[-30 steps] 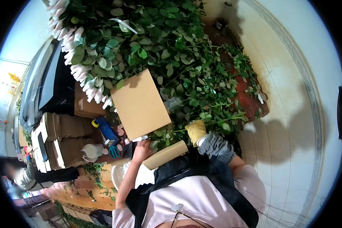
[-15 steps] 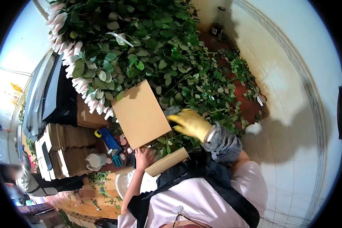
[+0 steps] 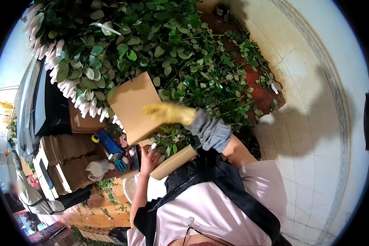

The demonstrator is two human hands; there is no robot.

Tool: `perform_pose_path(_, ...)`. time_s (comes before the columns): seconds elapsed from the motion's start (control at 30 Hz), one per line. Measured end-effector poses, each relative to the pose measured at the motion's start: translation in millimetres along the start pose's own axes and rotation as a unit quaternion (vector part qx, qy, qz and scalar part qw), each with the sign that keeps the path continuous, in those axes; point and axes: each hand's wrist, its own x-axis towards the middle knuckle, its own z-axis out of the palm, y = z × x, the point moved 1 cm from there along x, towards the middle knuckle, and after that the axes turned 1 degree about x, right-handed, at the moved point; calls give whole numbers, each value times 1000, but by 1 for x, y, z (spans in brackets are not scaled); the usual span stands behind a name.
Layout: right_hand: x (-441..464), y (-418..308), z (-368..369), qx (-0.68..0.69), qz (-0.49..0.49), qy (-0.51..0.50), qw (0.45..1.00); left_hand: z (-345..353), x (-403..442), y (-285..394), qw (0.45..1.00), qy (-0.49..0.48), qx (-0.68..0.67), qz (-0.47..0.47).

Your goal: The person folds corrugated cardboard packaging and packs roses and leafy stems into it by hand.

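Observation:
My right hand (image 3: pixel 168 113), in a yellow glove with a checked sleeve cuff, is over the right part of a brown cardboard sheet (image 3: pixel 131 98). Its fingers are stretched out and somewhat blurred; whether they touch the sheet I cannot tell. My bare left hand (image 3: pixel 150 160) is at the sheet's lower edge with its fingers apart. Something small and white shows at one fingertip. Under and around the sheet lie leafy rose stems (image 3: pixel 184 61), with pale pink wrapped flower heads (image 3: pixel 67 88) along the left. Close to my body is a rolled piece of cardboard (image 3: pixel 174 162).
Left of my hands are a blue tape dispenser (image 3: pixel 108 143), teal-handled scissors (image 3: pixel 120 166), a white cup (image 3: pixel 98 168) and stacked cardboard (image 3: pixel 65 151). A tiled wall (image 3: pixel 295 135) stands to the right. Another person (image 3: pixel 35 192) is at the far left.
My right hand has moved left, from beside the cardboard sheet to over it. My left hand's fingers have risen at the sheet's lower edge. The whole view has shifted slightly.

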Motion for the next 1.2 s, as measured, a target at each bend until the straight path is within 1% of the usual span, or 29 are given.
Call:
perform_pose_path(0.03,-9,-10,-16,-124,-31,124,984,1,-1,1,1000,-5,-24,-2)
perform_pose_path(0.07,-13,-1,-42,-249,-125,241,930,-1,0,6,1000,6,-11,-5)
perform_pose_path(0.1,-28,-11,-62,-494,32,332,803,-1,2,9,1000,9,-9,-1)
perform_pose_path(0.13,-32,26,-96,-629,80,358,685,-1,3,10,1000,14,-21,-12)
perform_pose_path(0.17,-49,32,-105,-744,204,257,582,-2,5,12,999,19,-32,-23)
perform_pose_path(0.23,-62,73,-116,-785,205,207,547,-4,6,14,998,9,-42,-36)
perform_pose_path(0.27,-69,94,-122,-803,203,183,529,-3,7,10,1000,6,-21,-16)
perform_pose_path(0.3,-74,102,-121,-835,126,214,492,-3,8,9,1000,5,0,4)
perform_pose_path(0.37,-71,124,-154,-723,151,292,608,-2,9,8,1000,8,-1,5)
perform_pose_path(0.43,-87,57,-135,-714,21,334,615,-3,9,7,1000,2,-4,12)
perform_pose_path(0.47,-87,28,-125,-712,47,378,589,-5,9,7,1000,3,-2,7)
perform_pose_path(0.5,-91,6,-124,-739,-29,424,522,-5,10,8,1000,6,18,16)
perform_pose_path(0.53,-97,-32,-107,-742,-14,448,499,-4,9,9,999,7,36,26)
perform_pose_path(0.57,-99,-51,-110,-757,-56,462,458,-2,7,8,999,3,35,24)
perform_pose_path(0.6,-98,-73,-111,-775,-54,457,433,0,6,6,999,0,31,11)
perform_pose_path(0.63,-96,-87,-113,-779,-84,456,422,0,7,4,1000,-2,27,-1)
perform_pose_path(0.7,-80,-90,-136,-771,-132,462,418,-2,8,7,999,-1,35,11)
perform_pose_path(0.77,-55,-70,-169,-745,-139,482,439,1,8,4,999,3,51,20)
perform_pose_path(0.8,-41,-57,-186,-786,-53,452,419,1,8,5,999,2,49,21)
perform_pose_path(0.83,-29,-27,-213,-787,-92,461,400,1,8,7,999,-3,41,9)
perform_pose_path(0.87,-27,-14,-213,-792,-36,481,375,-1,8,7,999,-8,34,-4)
perform_pose_path(0.9,-26,-19,-196,-793,17,499,348,-2,9,5,999,-7,36,-3)
perform_pose_path(0.97,-39,-40,-160,-726,231,387,520,2,7,3,999,13,40,17)
perform_pose_path(1.0,-44,-26,-157,-704,293,342,549,2,5,7,999,26,18,-22)
perform_pose_path(1.03,-52,3,-175,-707,326,302,551,11,-1,-8,999,39,33,-17)
perform_pose_path(1.1,-77,56,-212,-715,359,243,548,7,1,-2,999,36,-9,-36)
perform_pose_path(1.13,-90,79,-228,-731,344,246,535,6,0,0,998,40,-9,-39)
perform_pose_path(1.2,-111,104,-252,-770,266,302,495,4,3,3,998,33,-9,-45)
